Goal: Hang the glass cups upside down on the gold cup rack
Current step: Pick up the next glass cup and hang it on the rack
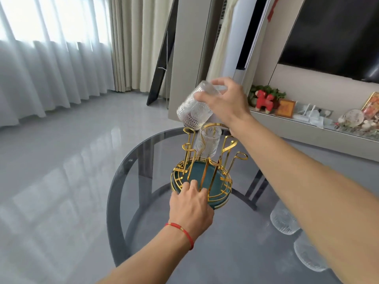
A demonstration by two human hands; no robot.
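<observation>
On a round glass table (131, 191), hanging cups.
Right hand (225, 101) gripping tilted glass cup (194, 107) above gold rack (202, 179); left hand (191, 206) pressing rack's base, fingers spread.

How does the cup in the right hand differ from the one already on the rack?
The held cup is tilted, mouth angled down over a prong; the hung cup sits upside down and upright. The right hand grips the held cup by its base; nothing touches the hung cup. Both are clear embossed glass.
</observation>
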